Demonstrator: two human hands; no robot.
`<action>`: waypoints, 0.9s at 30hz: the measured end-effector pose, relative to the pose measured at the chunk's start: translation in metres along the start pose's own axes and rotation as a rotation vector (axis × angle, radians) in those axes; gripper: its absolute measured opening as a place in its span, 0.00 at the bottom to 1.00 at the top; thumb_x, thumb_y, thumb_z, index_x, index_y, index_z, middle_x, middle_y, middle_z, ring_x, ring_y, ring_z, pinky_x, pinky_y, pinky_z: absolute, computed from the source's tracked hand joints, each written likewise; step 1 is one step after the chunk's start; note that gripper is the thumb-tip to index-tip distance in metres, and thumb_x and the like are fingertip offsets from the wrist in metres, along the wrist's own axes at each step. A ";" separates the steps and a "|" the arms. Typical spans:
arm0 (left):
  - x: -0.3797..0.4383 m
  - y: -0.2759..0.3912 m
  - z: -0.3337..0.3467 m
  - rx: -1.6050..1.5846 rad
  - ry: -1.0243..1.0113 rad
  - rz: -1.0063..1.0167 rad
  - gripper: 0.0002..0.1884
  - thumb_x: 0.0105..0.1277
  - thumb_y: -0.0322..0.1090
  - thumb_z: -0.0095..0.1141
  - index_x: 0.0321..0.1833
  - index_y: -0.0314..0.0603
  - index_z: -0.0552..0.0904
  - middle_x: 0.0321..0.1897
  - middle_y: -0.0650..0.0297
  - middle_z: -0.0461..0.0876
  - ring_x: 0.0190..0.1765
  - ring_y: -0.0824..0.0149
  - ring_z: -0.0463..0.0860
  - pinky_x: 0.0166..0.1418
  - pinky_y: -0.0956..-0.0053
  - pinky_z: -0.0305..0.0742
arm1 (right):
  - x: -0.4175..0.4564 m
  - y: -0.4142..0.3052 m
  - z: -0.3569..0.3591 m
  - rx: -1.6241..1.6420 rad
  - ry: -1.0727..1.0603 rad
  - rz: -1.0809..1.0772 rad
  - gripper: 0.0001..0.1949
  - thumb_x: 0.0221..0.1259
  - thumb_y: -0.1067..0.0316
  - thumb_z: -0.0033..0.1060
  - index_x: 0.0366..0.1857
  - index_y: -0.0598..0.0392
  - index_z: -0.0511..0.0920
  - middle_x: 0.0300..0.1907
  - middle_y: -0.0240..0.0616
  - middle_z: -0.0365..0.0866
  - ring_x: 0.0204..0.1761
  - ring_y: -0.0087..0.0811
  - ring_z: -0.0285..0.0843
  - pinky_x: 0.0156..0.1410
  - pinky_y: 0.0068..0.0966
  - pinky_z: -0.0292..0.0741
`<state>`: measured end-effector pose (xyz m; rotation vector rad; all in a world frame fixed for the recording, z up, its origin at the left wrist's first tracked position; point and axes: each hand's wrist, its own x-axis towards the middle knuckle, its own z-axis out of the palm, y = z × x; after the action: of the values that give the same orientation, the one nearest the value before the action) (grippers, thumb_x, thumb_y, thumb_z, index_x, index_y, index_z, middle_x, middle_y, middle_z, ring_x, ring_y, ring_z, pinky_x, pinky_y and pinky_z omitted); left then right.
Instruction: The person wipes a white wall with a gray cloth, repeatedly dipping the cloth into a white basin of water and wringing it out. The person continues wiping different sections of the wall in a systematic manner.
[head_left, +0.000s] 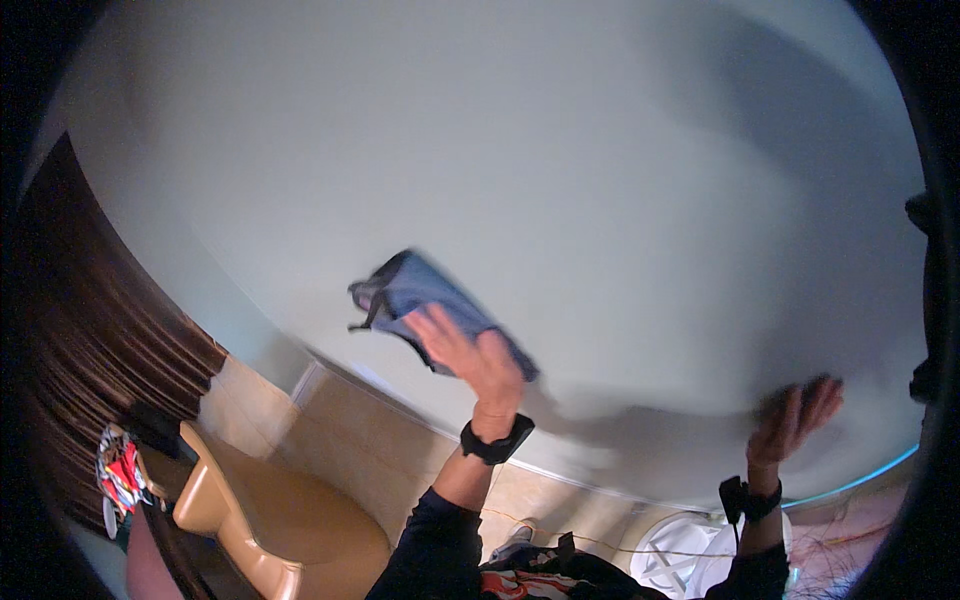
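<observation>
A blue-grey fabric bag (450, 292) with dark trim and a short dark strap sits tilted against the pale wall (570, 187). My left hand (480, 364) lies across the bag's lower side, its fingers extended rather than curled around it. Whether the bag hangs from something cannot be seen, and both it and the hand are slightly blurred. Away to the right, my right hand (795, 424) is raised close to the wall with fingers spread and nothing visible in it. Each wrist wears a black band.
At lower left stands a tan moulded chair (300, 510), beside a dark brown curtain (120, 300) and a bundle of colourful cloth (124, 476). A white round stool-like object (675, 551) is at lower right. A thin yellow cord (585, 536) crosses the tiled floor (360, 427).
</observation>
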<state>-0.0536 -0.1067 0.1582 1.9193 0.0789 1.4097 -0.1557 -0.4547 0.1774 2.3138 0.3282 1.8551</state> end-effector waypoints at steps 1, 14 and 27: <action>0.002 0.029 0.003 0.034 -0.019 0.167 0.33 0.66 0.46 0.36 0.69 0.29 0.52 0.71 0.41 0.39 0.71 0.36 0.40 0.68 0.41 0.36 | 0.004 -0.003 -0.005 0.012 0.006 0.007 0.19 0.69 0.59 0.37 0.63 0.45 0.63 0.69 0.52 0.52 0.70 0.58 0.43 0.70 0.60 0.37; 0.025 0.194 -0.031 -0.650 -0.650 0.580 0.31 0.70 0.55 0.28 0.67 0.41 0.63 0.69 0.55 0.57 0.73 0.51 0.49 0.72 0.57 0.33 | 0.099 -0.082 -0.063 0.968 0.045 -0.048 0.16 0.50 0.76 0.54 0.46 0.63 0.75 0.57 0.52 0.70 0.62 0.49 0.67 0.67 0.48 0.59; 0.113 0.049 -0.080 -0.225 -0.158 0.502 0.24 0.69 0.42 0.40 0.61 0.33 0.69 0.67 0.48 0.58 0.69 0.51 0.57 0.70 0.58 0.50 | 0.146 -0.020 -0.011 0.009 0.020 0.006 0.41 0.34 0.41 0.67 0.62 0.37 0.66 0.71 0.42 0.47 0.72 0.52 0.39 0.66 0.61 0.44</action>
<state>-0.0945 -0.0495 0.2872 1.9257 -0.6508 1.4936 -0.1371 -0.3965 0.3117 2.3062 0.3327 1.8846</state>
